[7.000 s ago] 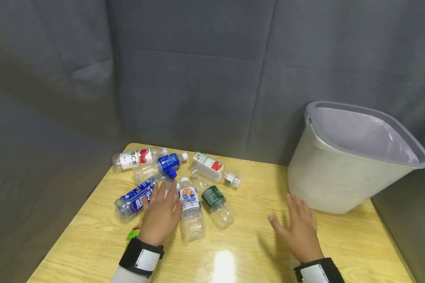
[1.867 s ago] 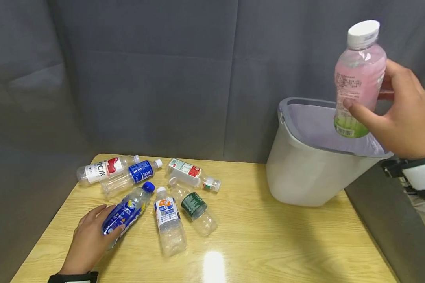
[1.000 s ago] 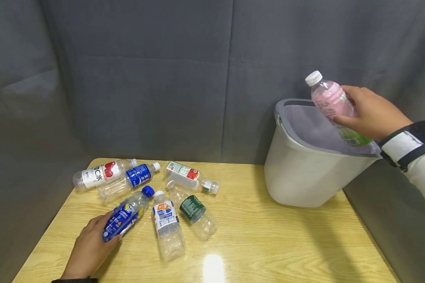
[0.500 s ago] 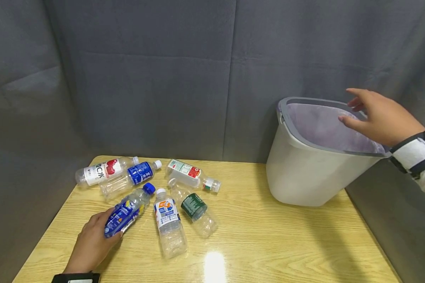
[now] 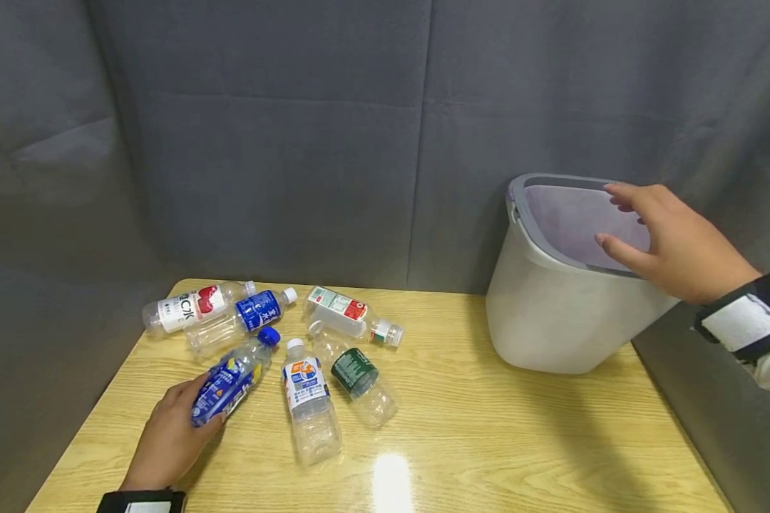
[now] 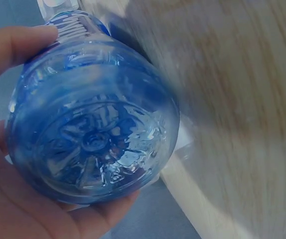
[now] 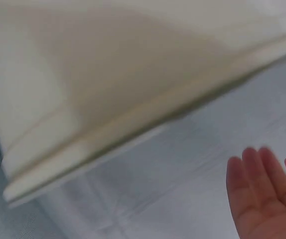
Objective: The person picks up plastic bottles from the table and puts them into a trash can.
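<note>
Grey bin [image 5: 555, 313] beneath right hand [image 5: 674, 242], contents hidden.

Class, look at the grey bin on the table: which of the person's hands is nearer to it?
The right hand. It hangs open over the grey bin, at its rim. The left hand is far across the table, holding the blue-labelled bottle.

The left hand [image 5: 170, 438] lies low and close to the body, fingers and thumb curled in a grip (a dark wrist strap shows at the cuff). The right hand [image 5: 670, 239] is raised forward, fingers straight and spread, holding nothing.
</note>
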